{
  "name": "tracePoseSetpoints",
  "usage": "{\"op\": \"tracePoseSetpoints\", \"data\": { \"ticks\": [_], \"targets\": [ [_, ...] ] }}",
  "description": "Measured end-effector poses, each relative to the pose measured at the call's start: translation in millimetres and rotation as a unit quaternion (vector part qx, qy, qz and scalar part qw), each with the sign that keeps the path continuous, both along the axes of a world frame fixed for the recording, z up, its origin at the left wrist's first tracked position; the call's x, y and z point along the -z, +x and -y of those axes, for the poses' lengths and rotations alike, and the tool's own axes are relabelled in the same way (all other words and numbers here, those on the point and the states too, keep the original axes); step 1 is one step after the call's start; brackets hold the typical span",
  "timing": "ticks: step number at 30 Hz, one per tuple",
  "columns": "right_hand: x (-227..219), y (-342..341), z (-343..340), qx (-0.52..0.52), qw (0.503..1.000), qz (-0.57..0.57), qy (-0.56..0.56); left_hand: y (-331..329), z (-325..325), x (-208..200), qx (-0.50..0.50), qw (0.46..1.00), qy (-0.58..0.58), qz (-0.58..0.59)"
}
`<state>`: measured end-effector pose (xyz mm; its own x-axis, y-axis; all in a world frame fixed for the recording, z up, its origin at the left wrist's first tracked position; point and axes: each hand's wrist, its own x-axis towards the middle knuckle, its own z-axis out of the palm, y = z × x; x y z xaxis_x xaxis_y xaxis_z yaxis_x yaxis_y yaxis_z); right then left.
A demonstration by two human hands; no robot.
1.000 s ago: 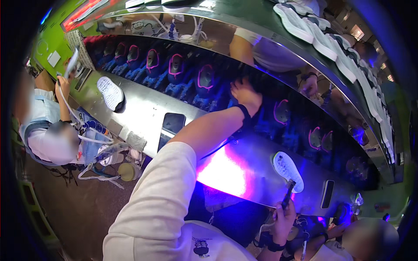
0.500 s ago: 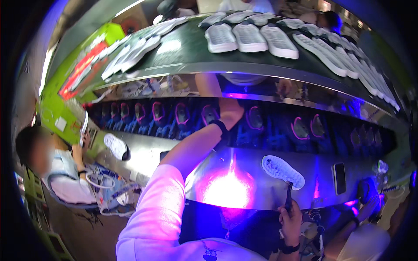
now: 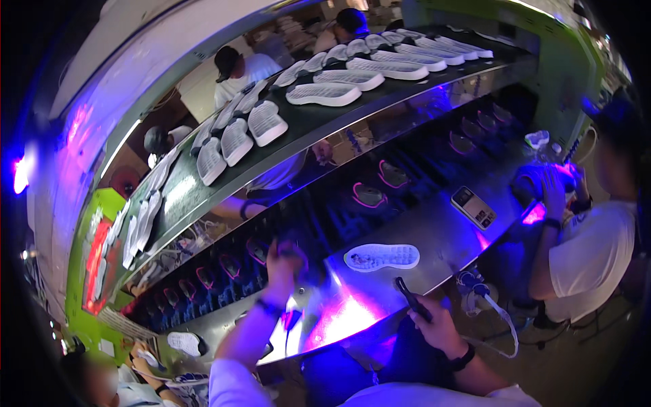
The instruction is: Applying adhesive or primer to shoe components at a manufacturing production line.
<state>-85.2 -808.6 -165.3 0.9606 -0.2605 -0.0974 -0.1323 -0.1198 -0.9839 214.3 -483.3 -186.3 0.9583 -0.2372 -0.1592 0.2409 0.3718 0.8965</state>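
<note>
My left hand (image 3: 279,273) is closed on a dark shoe upper (image 3: 296,255) with a pinkish edge, smeared by motion. It is held in front of the lower belt (image 3: 325,216), where similar dark uppers with pink outlines lie in a row. My right hand (image 3: 437,329) grips a slim black tool (image 3: 412,298) by its handle; what its working end is, I cannot make out. Just beyond the tool's tip, a white shoe sole (image 3: 400,257) lies on the metal worktop (image 3: 434,234), its hollow side up and apart from both hands.
An upper shelf belt (image 3: 183,193) carries several white soles (image 3: 325,93). On the worktop lie a phone-like device (image 3: 473,207) at right and another white sole (image 3: 184,343) at left. Co-workers sit on both sides; the right one's hands (image 3: 556,197) hold a dark shoe.
My left hand has come back from the lower belt with a dark upper. The view has turned, and the tool in my right hand no longer overlaps the white sole.
</note>
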Motion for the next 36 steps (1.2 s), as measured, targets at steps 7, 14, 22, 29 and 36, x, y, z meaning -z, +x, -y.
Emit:
{"op": "tracePoseSetpoints", "data": {
  "ticks": [7, 14, 22, 29, 36],
  "targets": [
    [-4, 16, -1, -0.049, 0.993, 0.063, -0.093, -189, -52, -69, 0.266, 0.836, 0.378, 0.297],
    [-33, 19, -7, -0.054, 0.989, 0.123, -0.067, -209, 23, -80, 0.271, 0.505, 0.65, 0.499],
    [-58, -13, -9, -0.072, 0.989, 0.125, -0.043, -209, 9, -31, 0.148, 0.447, 0.643, 0.604],
    [-43, 13, -32, -0.173, 0.963, 0.088, -0.185, -263, -28, -60, -0.108, 0.731, 0.457, 0.495],
    [-19, 53, -75, -0.308, 0.919, 0.055, -0.241, -343, -32, -11, -0.066, 0.726, 0.501, 0.467]
  ]
}}
